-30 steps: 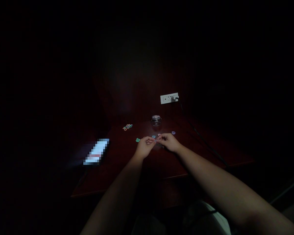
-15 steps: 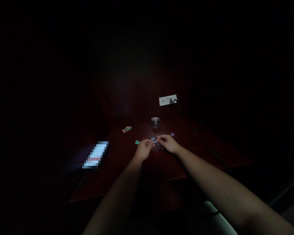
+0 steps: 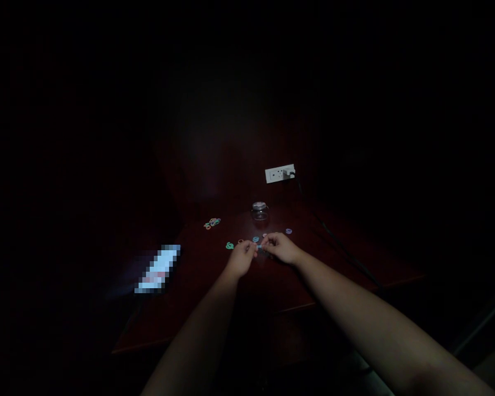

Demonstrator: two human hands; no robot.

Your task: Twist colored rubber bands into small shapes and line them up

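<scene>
Red desk [image 3: 185, 286], phone [image 3: 159, 269] at 9 o'clock of the hands, right hand [image 3: 284, 248] and left hand [image 3: 241, 260] closed to fingertip pinches, jar [image 3: 259, 212] at 12 o'clock, band pile [image 3: 212, 223] at 10 o'clock, blue band [image 3: 259, 247] between the hands, gripped by both.

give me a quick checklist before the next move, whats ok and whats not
1. Blue band pinched between left hand and right hand: ok.
2. Jar upright, lid on top: ok.
3. Mixed pile apart from both hands: ok.
4. Green bands untouched by the left hand: cannot tell, they lie very close.
5. Phone well away from the left hand: ok.
6. Table brightly lit: not ok, the scene is very dark.
</scene>
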